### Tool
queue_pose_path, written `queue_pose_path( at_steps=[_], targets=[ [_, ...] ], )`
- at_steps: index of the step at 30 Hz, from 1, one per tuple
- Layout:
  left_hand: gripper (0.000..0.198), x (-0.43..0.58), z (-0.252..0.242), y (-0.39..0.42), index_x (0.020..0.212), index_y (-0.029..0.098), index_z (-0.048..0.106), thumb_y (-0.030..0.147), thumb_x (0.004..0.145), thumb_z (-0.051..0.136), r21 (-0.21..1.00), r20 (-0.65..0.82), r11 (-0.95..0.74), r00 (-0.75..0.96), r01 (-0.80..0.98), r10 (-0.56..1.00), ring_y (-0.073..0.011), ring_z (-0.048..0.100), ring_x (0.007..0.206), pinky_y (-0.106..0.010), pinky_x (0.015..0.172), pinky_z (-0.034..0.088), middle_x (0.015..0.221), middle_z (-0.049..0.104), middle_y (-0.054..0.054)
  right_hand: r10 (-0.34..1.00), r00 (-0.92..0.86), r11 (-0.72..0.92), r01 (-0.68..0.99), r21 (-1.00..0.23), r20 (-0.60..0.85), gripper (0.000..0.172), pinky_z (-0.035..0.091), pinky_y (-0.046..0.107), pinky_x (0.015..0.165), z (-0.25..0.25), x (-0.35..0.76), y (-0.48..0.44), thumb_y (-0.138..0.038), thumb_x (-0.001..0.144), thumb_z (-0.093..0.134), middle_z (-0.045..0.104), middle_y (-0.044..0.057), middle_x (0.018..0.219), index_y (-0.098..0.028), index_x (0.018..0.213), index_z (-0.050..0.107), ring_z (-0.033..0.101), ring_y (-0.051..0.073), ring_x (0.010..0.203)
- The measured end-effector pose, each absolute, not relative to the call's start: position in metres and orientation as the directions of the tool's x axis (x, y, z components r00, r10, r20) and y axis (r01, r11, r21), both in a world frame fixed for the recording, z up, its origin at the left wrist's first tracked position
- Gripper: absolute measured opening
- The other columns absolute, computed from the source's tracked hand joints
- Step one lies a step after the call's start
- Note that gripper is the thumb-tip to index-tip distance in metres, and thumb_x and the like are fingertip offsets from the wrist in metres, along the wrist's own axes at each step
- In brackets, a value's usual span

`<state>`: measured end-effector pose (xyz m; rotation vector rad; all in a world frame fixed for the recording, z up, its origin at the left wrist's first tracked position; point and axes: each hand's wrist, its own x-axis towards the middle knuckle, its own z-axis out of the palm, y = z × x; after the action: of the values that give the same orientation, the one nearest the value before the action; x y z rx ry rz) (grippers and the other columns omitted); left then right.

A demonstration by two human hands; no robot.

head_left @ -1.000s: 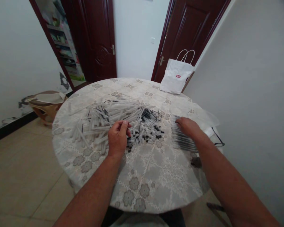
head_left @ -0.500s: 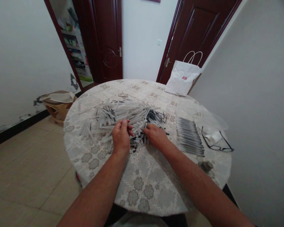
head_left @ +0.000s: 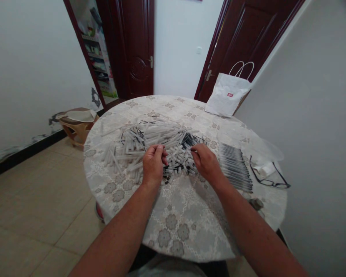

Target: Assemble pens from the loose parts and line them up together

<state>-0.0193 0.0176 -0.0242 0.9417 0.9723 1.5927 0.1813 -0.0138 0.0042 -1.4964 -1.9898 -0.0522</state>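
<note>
My left hand (head_left: 153, 161) hovers at the near side of a heap of pale pen barrels (head_left: 161, 132), thumb and fingers pinched together. Whatever sits in that pinch is too small to make out. To its right, my right hand (head_left: 207, 161) has its thumb and forefinger closed by some dark pen parts (head_left: 187, 140); a small dark bit shows at the fingertips, of a kind I cannot tell. Between the hands lie short white pieces (head_left: 178, 156) mixed with black ones. Beyond my right wrist, pens (head_left: 233, 165) lie side by side in a neat row.
The round table has a flowered cloth (head_left: 173, 234). Black-framed glasses (head_left: 268, 182) rest on the right, beside clear plastic film (head_left: 265, 148). A white paper bag (head_left: 227, 94) stands at the back right. A small dark object (head_left: 256, 204) sits near my right forearm. A stool (head_left: 77, 123) stands left.
My right hand has lifted away from the small parts and shifted right, opening a gap from the left hand. The left hand stays pinched over the heap. The view has swung slightly left.
</note>
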Motion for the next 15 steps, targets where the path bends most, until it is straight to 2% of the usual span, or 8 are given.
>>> queue_pose_path(
  at_steps=[4,7,9,12,15],
  targets=[
    [0.022,-0.017,-0.02,0.009,0.093,0.019,0.066,0.041,0.086,0.064,0.965,0.167,-0.179,-0.076,-0.193,0.983,-0.0097,0.053,0.047,-0.022,0.045,0.041,0.072,0.066,0.001,0.822,0.049,0.313,0.794,-0.521,0.568,0.016,0.048,0.032,0.084,0.011,0.181,-0.03,-0.029,0.098,0.051,0.066,0.007,0.097,-0.02,0.105,0.063,0.062,0.02,0.088],
    [0.021,-0.012,-0.019,0.0,0.098,0.02,0.07,0.036,0.086,0.066,0.969,0.247,-0.245,0.129,-0.037,0.96,-0.0131,0.06,0.059,-0.024,0.055,0.047,0.08,0.071,-0.002,0.856,0.195,0.261,0.635,-0.727,0.478,0.019,0.049,0.03,0.071,0.009,0.174,-0.04,-0.037,0.096,0.056,0.067,0.003,0.088,-0.022,0.107,0.061,0.061,0.018,0.075],
    [0.019,-0.007,-0.02,-0.006,0.1,0.02,0.073,0.033,0.086,0.067,0.936,0.319,-0.346,0.257,0.069,0.912,-0.0156,0.065,0.071,-0.026,0.066,0.05,0.087,0.073,-0.004,0.887,0.224,0.251,0.498,-0.83,0.403,0.023,0.048,0.028,0.064,0.006,0.17,-0.044,-0.042,0.095,0.058,0.066,0.001,0.082,-0.022,0.107,0.06,0.06,0.016,0.068],
    [0.019,-0.002,-0.023,-0.011,0.101,0.021,0.074,0.031,0.086,0.068,0.885,0.351,-0.436,0.376,0.166,0.857,-0.017,0.066,0.077,-0.028,0.071,0.05,0.089,0.075,-0.004,0.905,0.235,0.259,0.358,-0.897,0.355,0.023,0.047,0.026,0.058,0.001,0.164,-0.046,-0.042,0.093,0.062,0.065,-0.001,0.076,-0.022,0.102,0.059,0.058,0.014,0.061],
    [0.016,-0.002,-0.024,-0.012,0.098,0.021,0.076,0.028,0.087,0.067,0.867,0.344,-0.459,0.435,0.192,0.832,-0.0171,0.067,0.076,-0.028,0.072,0.049,0.087,0.076,-0.004,0.912,0.242,0.269,0.256,-0.928,0.331,0.021,0.048,0.026,0.058,-0.004,0.16,-0.046,-0.04,0.092,0.064,0.064,-0.002,0.072,-0.021,0.099,0.058,0.058,0.014,0.059]
  ],
)
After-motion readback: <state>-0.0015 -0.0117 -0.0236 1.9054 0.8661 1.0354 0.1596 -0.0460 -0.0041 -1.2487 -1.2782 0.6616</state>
